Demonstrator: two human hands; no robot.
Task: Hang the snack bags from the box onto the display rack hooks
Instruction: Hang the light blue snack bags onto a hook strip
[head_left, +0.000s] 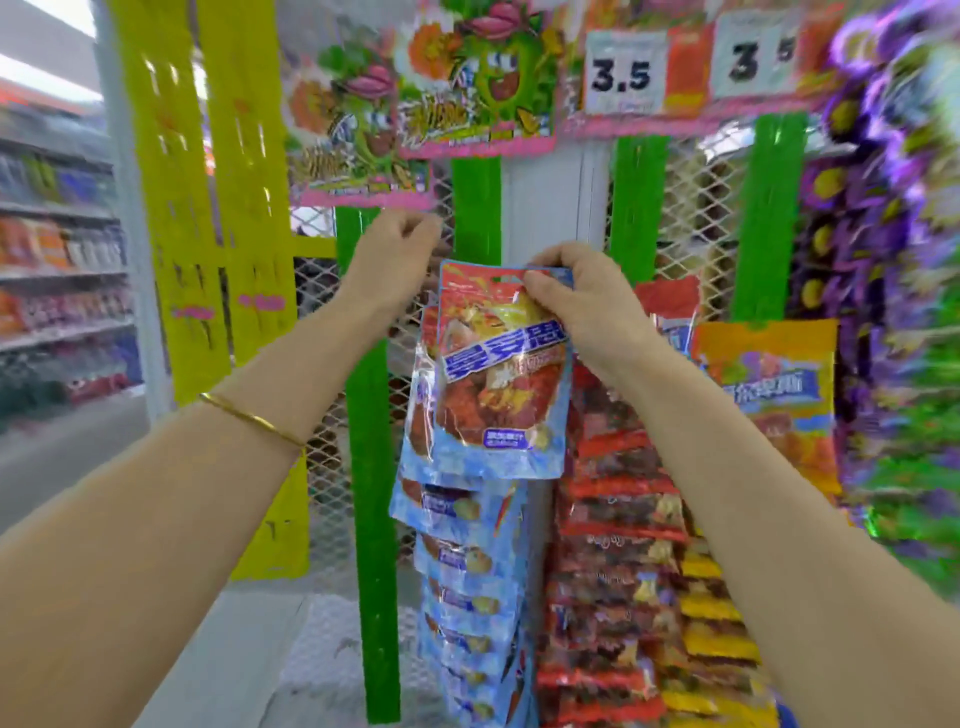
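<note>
Store aisle, blurry shelves (57, 249) far L; white mesh rack (696, 208) w/ green strips (475, 208) ahead. R hand (576, 301) pinching top corner of blue-red snack bag (498, 384), held upright in front of column of same blue bags (467, 571). L hand (397, 254) raised just L of bag top, fingers curled by mesh; hook hidden, can't tell if gripping anything. Red bags (613, 493) alongside, bottoms cut off. "3.5" price tag (623, 73) above.
</note>
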